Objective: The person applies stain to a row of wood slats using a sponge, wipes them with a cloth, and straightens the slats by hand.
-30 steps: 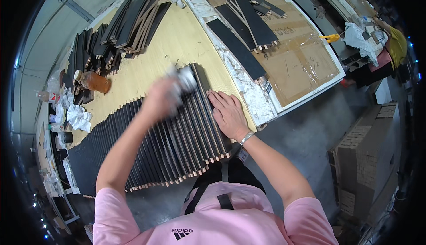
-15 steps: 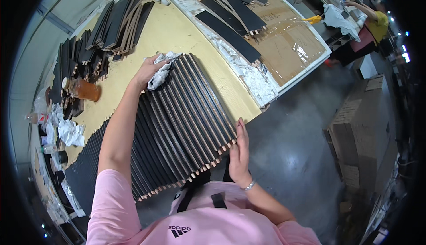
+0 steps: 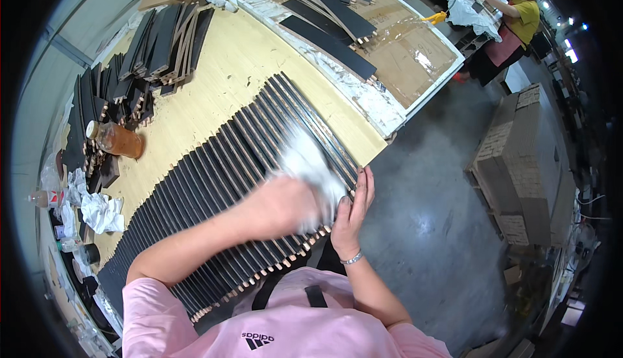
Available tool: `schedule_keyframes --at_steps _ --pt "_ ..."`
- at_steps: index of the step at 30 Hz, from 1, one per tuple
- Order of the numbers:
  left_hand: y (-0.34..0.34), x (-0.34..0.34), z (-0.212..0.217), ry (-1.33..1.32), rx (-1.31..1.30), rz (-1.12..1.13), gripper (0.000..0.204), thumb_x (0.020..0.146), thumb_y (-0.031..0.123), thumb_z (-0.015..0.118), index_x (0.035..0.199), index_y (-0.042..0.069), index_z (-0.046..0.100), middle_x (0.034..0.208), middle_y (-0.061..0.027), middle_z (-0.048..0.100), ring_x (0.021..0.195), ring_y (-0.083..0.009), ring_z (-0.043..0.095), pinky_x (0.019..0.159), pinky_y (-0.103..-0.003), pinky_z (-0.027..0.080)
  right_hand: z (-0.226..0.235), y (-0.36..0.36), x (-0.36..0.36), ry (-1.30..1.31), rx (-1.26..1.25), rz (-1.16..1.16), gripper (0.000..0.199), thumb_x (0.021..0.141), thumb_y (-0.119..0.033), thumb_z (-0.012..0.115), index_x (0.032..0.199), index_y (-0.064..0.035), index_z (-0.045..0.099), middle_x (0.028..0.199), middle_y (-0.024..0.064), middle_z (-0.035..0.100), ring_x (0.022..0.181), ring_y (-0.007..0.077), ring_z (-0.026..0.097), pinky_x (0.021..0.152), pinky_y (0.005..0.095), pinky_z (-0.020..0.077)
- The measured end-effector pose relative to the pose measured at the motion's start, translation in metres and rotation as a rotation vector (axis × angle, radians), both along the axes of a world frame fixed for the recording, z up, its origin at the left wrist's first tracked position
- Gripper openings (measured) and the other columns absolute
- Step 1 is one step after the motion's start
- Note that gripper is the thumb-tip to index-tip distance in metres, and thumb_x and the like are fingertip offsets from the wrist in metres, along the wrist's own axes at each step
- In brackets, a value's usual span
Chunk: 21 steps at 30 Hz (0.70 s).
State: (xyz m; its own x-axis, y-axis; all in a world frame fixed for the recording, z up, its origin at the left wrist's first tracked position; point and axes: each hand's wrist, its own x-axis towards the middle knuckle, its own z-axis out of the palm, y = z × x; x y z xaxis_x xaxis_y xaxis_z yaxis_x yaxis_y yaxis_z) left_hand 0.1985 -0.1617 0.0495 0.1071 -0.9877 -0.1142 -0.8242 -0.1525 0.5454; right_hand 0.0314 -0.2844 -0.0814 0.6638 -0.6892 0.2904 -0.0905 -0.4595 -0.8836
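Note:
A long row of black slats (image 3: 227, 163) with pale wooden pegs at their ends lies fanned across the table, edges up. Smeared by motion, my left hand (image 3: 285, 207) holds a crumpled white cloth (image 3: 308, 160) over the right part of the row, near its front end. My right hand (image 3: 354, 205) rests against the outermost slat at the near right corner. Its fingers are stretched out, and nothing shows in them.
Stacks of black slats (image 3: 156, 40) lie at the far left, near a jar of amber liquid (image 3: 117, 139) and crumpled white cloths (image 3: 102, 213). More slats (image 3: 331, 50) lie on a cardboard-covered bench (image 3: 415, 59). Stacked cardboard (image 3: 519, 163) stands right; a co-worker (image 3: 513, 21) is beyond.
My left hand has swept the cloth from the far ends of the slats toward me and to the right. My right hand stays at the corner. The view has shifted slightly.

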Motion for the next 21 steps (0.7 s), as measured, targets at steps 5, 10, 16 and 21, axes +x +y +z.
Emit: schedule_keyframes --at_steps 5,10,16,21 --pt "0.032 0.046 -0.045 -0.426 -0.343 0.501 0.027 0.079 0.007 0.075 0.106 0.007 0.069 0.104 -0.0148 0.069 0.098 -0.0316 0.065 0.088 -0.047 0.052 -0.008 0.004 0.003 0.029 -0.008 -0.017 0.063 0.105 -0.032 0.048 0.154 0.0071 0.039 0.161 0.0267 0.032 0.149 0.0419 0.03 0.123 0.0512 0.0227" --pt "0.035 0.005 -0.019 -0.265 -0.122 0.078 0.039 0.08 0.014 0.08 0.117 0.011 0.068 0.117 -0.0145 0.069 0.115 -0.032 0.064 0.101 -0.049 0.05 -0.006 0.001 0.005 0.087 -0.024 -0.03 0.062 0.1 -0.025 0.055 0.152 0.0066 0.041 0.16 0.0271 0.033 0.147 0.0431 0.031 0.123 0.0528 0.0235" --pt "0.05 0.088 -0.023 -0.483 -0.292 0.926 0.047 0.078 0.007 0.081 0.121 0.001 0.063 0.102 -0.0178 0.071 0.098 -0.0336 0.069 0.089 -0.048 0.057 0.02 -0.002 -0.008 0.244 -0.304 0.009 0.07 0.093 -0.026 0.065 0.152 0.0042 0.043 0.159 0.0301 0.032 0.146 0.0496 0.03 0.121 0.0604 0.0216" --pt "0.038 0.008 -0.019 -0.215 -0.287 -0.245 0.052 0.074 0.015 0.083 0.123 0.011 0.065 0.109 -0.0083 0.064 0.104 -0.0293 0.062 0.102 -0.048 0.049 0.033 0.017 -0.033 0.288 -0.452 0.277 0.102 0.08 -0.049 0.08 0.158 -0.0018 0.033 0.166 0.0331 0.023 0.153 0.0542 0.018 0.118 0.0697 0.0182"
